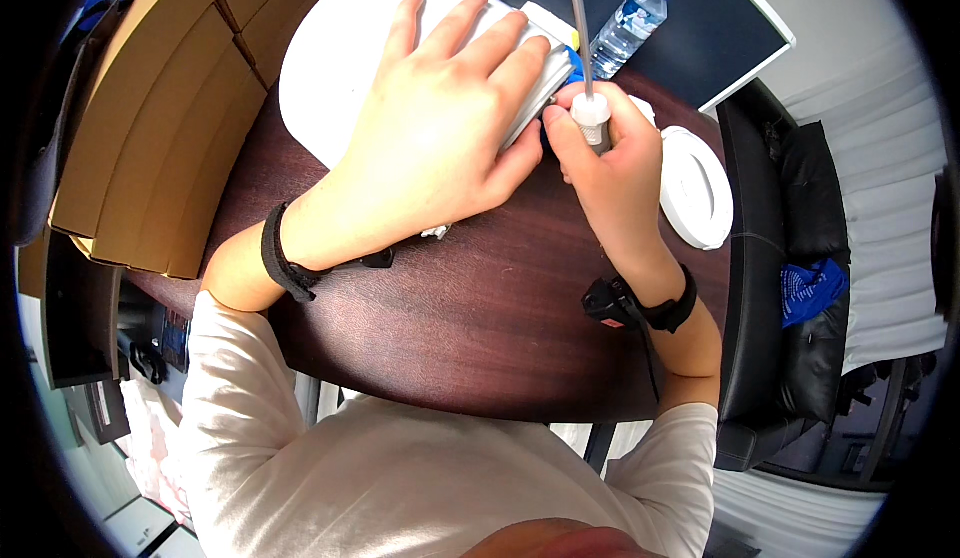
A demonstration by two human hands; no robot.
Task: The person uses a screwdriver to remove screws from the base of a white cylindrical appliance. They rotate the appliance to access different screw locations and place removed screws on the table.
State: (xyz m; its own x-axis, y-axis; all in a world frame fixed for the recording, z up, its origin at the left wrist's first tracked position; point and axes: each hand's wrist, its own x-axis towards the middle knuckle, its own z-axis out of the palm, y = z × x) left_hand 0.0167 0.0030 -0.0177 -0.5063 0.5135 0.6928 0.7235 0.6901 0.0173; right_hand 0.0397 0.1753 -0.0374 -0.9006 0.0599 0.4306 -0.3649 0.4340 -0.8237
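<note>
My left hand (455, 113) lies spread, palm down, on a large white appliance-like body (330, 68) with a rounded end. Beneath and beside the fingers runs a grey-white boxy edge (530, 98); the hand covers much of it. My right hand (615, 153) is closed around a ribbed white fitting (591, 121), gripping it close to that edge. From the fitting's top a translucent tube (577, 18) rises out of view. A bit of blue shows behind the right fingers. To the right of this hand rests a white oval lid-like ring (697, 190).
A blue-capped water bottle (628, 30) stands behind the right hand, by a dark panel (700, 28) with a white edge. Cardboard boxes (165, 128) line the left side of the dark wooden table (470, 318). A black sofa (760, 338) holds a blue bag (812, 290).
</note>
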